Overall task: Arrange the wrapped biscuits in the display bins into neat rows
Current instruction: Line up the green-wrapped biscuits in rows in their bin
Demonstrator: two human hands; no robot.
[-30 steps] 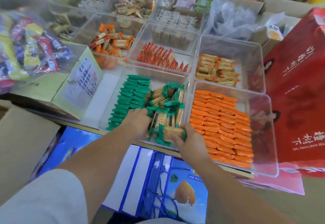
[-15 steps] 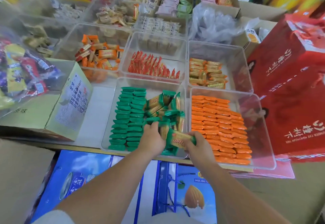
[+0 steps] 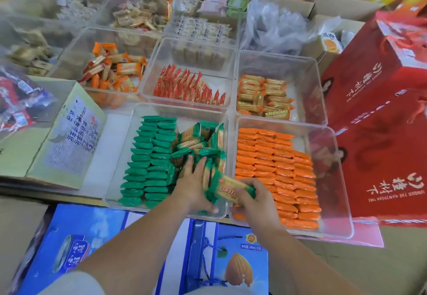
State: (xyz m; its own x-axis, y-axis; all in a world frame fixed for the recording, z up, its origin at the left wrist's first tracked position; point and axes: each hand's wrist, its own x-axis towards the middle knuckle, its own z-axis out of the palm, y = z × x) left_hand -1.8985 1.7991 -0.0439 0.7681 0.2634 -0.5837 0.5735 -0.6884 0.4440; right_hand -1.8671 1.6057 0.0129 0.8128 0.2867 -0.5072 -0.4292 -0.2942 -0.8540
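A clear bin [image 3: 120, 179] in front of me holds green-wrapped biscuits: two neat rows [image 3: 150, 158] on its left side and a loose jumble [image 3: 198, 139] on its right. My left hand [image 3: 194, 186] lies inside the bin on the jumble, fingers straight and pressing against upright packets. My right hand [image 3: 256, 200] hovers at the bin's near right corner and grips one green-and-yellow biscuit packet [image 3: 231, 188] lying crosswise. The bin to the right [image 3: 342, 202] is filled with orange packets [image 3: 277, 174] in tidy rows.
Behind are clear bins of red packets [image 3: 187, 86], yellow-orange packets [image 3: 263, 98] and mixed orange ones [image 3: 113, 72]. A pale green carton [image 3: 67, 137] stands at the left, tall red gift boxes [image 3: 381, 119] at the right, blue drink cartons [image 3: 92, 243] below the table edge.
My left hand has pushed deeper into the loose green packets with fingers stretched out. My right hand keeps its packet, shifted slightly right. The camera has tilted a little.
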